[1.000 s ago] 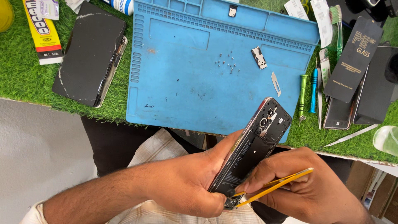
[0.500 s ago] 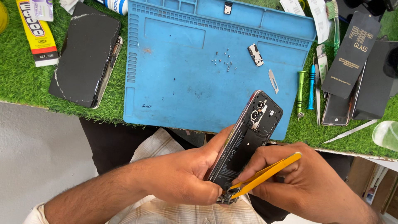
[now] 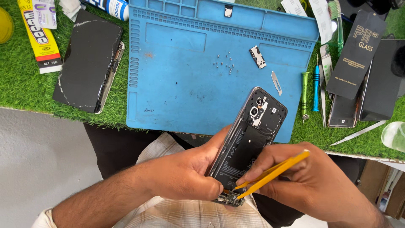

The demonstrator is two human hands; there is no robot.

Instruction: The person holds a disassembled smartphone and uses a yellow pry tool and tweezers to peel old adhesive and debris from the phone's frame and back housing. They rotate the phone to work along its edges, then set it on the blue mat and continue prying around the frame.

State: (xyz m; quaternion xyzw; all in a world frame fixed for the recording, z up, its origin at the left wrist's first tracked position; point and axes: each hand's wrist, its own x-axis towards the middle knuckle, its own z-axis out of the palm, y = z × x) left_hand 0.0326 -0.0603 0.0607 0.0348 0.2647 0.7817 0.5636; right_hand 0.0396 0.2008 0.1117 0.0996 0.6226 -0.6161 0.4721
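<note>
Two bare hands work on an opened phone (image 3: 249, 141) held above the near edge of a blue repair mat (image 3: 190, 63), its back cover off and its cameras and dark battery showing. The left hand (image 3: 190, 171) is curled tight around the phone's left side and lower end, thumb pressed along the frame, fingers hidden behind the body. The right hand (image 3: 308, 183) is closed in a pinch on yellow tweezers (image 3: 272, 175), whose tips meet the phone's bottom end, where small parts sit; what the tips touch is too small to make out. Tiny screws (image 3: 225, 65) lie scattered on the mat, with a small metal bracket (image 3: 257, 57) and a slim blade (image 3: 276, 82) just beside them. On the green turf covering the tabletop (image 3: 25, 86), a cracked black phone (image 3: 87, 61) lies well to the left, next to a yellow glue box (image 3: 39, 36). To the right stand a green screwdriver (image 3: 304, 93), a blue screwdriver (image 3: 316, 82) and a black glass-protector box (image 3: 356, 52), partly overlapping other dark phones that the frame cuts off.
</note>
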